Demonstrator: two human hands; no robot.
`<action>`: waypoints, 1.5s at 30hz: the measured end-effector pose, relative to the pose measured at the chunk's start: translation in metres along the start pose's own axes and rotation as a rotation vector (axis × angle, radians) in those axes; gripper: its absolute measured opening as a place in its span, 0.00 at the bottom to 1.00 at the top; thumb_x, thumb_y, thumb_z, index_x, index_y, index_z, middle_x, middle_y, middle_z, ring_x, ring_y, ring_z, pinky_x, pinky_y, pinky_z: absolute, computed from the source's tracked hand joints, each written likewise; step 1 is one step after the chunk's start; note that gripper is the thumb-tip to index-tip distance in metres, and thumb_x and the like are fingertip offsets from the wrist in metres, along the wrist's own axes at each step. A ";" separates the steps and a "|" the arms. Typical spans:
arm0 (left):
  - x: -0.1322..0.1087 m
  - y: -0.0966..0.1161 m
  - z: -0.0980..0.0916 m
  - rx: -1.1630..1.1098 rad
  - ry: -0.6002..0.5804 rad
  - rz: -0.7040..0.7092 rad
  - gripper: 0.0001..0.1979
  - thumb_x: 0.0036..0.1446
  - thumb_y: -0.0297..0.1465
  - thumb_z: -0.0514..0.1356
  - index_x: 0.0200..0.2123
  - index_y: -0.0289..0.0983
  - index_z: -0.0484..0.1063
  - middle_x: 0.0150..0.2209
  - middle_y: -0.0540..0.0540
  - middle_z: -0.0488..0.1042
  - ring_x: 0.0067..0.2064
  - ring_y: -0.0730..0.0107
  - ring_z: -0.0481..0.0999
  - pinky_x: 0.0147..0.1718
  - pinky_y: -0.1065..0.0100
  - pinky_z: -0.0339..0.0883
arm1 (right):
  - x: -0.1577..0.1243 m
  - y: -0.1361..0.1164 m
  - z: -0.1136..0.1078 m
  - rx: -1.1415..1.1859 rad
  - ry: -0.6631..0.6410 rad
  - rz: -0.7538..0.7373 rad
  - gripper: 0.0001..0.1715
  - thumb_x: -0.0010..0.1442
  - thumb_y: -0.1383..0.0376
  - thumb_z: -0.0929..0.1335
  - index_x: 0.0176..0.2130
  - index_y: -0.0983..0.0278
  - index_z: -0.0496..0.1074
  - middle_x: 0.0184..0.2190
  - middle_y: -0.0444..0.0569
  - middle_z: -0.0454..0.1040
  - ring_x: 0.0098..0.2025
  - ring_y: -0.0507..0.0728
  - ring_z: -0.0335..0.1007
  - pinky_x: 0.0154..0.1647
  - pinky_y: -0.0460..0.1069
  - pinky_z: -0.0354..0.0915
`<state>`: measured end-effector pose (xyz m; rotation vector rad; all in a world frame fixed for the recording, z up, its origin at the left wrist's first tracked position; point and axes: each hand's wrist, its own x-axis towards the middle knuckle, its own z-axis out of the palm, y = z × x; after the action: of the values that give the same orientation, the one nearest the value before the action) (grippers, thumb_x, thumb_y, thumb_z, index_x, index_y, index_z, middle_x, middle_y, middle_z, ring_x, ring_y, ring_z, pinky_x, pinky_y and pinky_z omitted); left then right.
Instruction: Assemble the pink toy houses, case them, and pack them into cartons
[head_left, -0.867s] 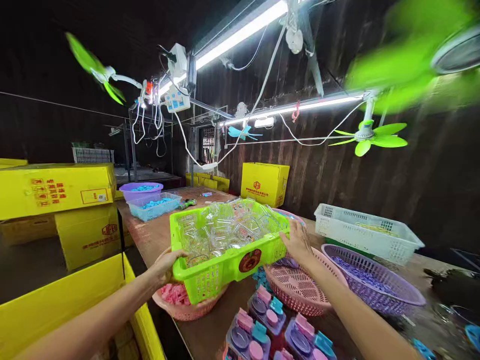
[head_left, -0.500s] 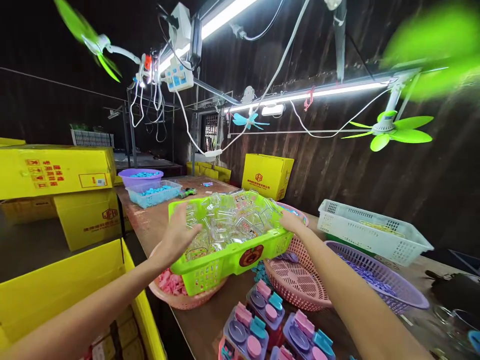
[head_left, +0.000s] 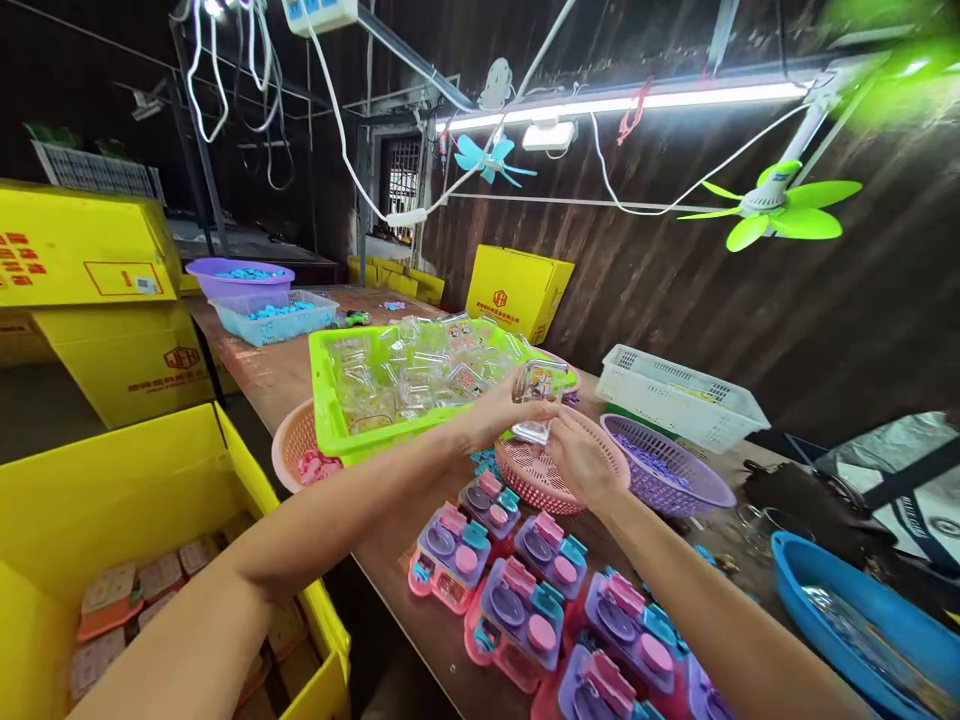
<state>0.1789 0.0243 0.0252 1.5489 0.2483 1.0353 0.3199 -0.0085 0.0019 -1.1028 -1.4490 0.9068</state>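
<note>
A clear plastic case [head_left: 538,392] with a small coloured print on it is held upright in front of me. My left hand [head_left: 504,408] is closed on its left side, the thumb pointing across its front. Against its lower right edge, my right hand [head_left: 581,458] is closed on the case too, its fingertips partly hidden. Just left of the hands, a lime-green basket [head_left: 390,435] full of similar clear cases rests on top of other baskets. Beneath the hands lies a pink basket [head_left: 541,480]. Nearer to me stand several purple-and-pink toy sets [head_left: 517,610] in rows.
To the left, an open yellow carton [head_left: 97,500] holds packed pieces. A purple basket [head_left: 675,470], a white basket [head_left: 675,405] and a blue tub [head_left: 862,610] lie to the right. Small fans [head_left: 765,208] hang overhead. Blue pieces fill a light-blue basket [head_left: 262,325] at the back left.
Both hands have let go of the lime-green basket, which now rests on the baskets. They have come together to its right, holding one clear case. My view has tilted down.
</note>
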 end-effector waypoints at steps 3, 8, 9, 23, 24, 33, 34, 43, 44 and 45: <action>-0.011 -0.009 0.001 0.233 -0.049 -0.014 0.48 0.41 0.33 0.67 0.62 0.33 0.45 0.49 0.38 0.67 0.48 0.56 0.68 0.47 0.58 0.63 | -0.022 0.004 -0.018 0.063 0.001 -0.035 0.27 0.55 0.46 0.62 0.49 0.57 0.62 0.49 0.49 0.67 0.48 0.58 0.66 0.41 0.52 0.66; -0.016 -0.025 0.008 0.677 -0.299 -0.060 0.62 0.35 0.28 0.68 0.64 0.32 0.25 0.50 0.35 0.66 0.49 0.52 0.68 0.46 0.55 0.63 | -0.023 0.010 -0.045 -0.280 -0.260 -0.188 0.44 0.40 0.51 0.74 0.51 0.60 0.57 0.53 0.54 0.64 0.55 0.63 0.60 0.53 0.56 0.59; -0.015 -0.025 0.008 0.764 -0.321 -0.063 0.64 0.34 0.28 0.68 0.64 0.30 0.24 0.52 0.32 0.63 0.51 0.49 0.66 0.48 0.54 0.62 | -0.022 0.014 -0.047 -0.317 -0.303 -0.170 0.45 0.39 0.53 0.75 0.51 0.60 0.56 0.51 0.54 0.65 0.53 0.63 0.62 0.53 0.56 0.60; 0.035 0.028 -0.091 1.708 -0.404 -0.302 0.35 0.37 0.16 0.63 0.51 0.45 0.66 0.53 0.47 0.68 0.56 0.60 0.64 0.53 0.59 0.56 | -0.030 0.087 0.004 -0.802 0.056 0.120 0.21 0.45 0.55 0.68 0.32 0.60 0.55 0.29 0.45 0.65 0.35 0.60 0.65 0.34 0.53 0.61; 0.037 0.025 -0.092 1.707 -0.377 -0.295 0.30 0.40 0.17 0.63 0.48 0.44 0.69 0.50 0.46 0.70 0.53 0.61 0.66 0.51 0.62 0.58 | -0.030 0.089 0.010 -0.860 0.045 0.102 0.19 0.44 0.57 0.69 0.32 0.60 0.57 0.31 0.47 0.65 0.38 0.61 0.64 0.36 0.53 0.61; 0.017 0.066 -0.074 1.757 0.327 -0.073 0.16 0.58 0.22 0.46 0.45 0.33 0.68 0.45 0.39 0.66 0.39 0.64 0.72 0.36 0.66 0.65 | -0.041 0.103 0.032 -1.140 -0.197 0.121 0.26 0.49 0.64 0.67 0.49 0.65 0.61 0.54 0.61 0.62 0.56 0.68 0.57 0.51 0.61 0.54; 0.010 0.066 -0.068 1.713 0.374 -0.019 0.16 0.59 0.22 0.45 0.46 0.33 0.68 0.45 0.40 0.65 0.37 0.65 0.72 0.35 0.66 0.65 | -0.041 0.103 0.032 -1.157 -0.214 0.143 0.26 0.48 0.64 0.67 0.47 0.66 0.63 0.54 0.62 0.62 0.56 0.69 0.57 0.52 0.63 0.53; -0.040 0.017 -0.008 1.558 -0.281 0.391 0.19 0.63 0.29 0.41 0.52 0.37 0.64 0.45 0.36 0.68 0.45 0.56 0.70 0.44 0.60 0.64 | -0.035 0.018 -0.020 0.130 -0.217 0.229 0.29 0.56 0.42 0.58 0.45 0.59 0.67 0.44 0.52 0.72 0.43 0.60 0.70 0.40 0.56 0.66; -0.043 0.011 0.002 1.561 -0.366 0.417 0.20 0.63 0.29 0.39 0.52 0.37 0.64 0.45 0.36 0.69 0.44 0.56 0.70 0.44 0.60 0.64 | -0.039 0.009 -0.025 0.204 -0.323 0.258 0.29 0.55 0.43 0.61 0.47 0.58 0.67 0.44 0.51 0.73 0.42 0.60 0.70 0.38 0.55 0.67; -0.044 0.007 0.010 1.566 -0.438 0.441 0.21 0.63 0.28 0.39 0.52 0.37 0.64 0.44 0.35 0.70 0.44 0.56 0.70 0.44 0.61 0.63 | -0.044 0.002 -0.031 0.218 -0.405 0.282 0.30 0.53 0.44 0.64 0.48 0.58 0.67 0.44 0.50 0.73 0.42 0.59 0.71 0.38 0.54 0.67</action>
<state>0.1576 -0.0140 0.0111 3.3036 0.4657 0.7175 0.3516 -0.0511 -0.0077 -1.0117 -1.4896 1.5206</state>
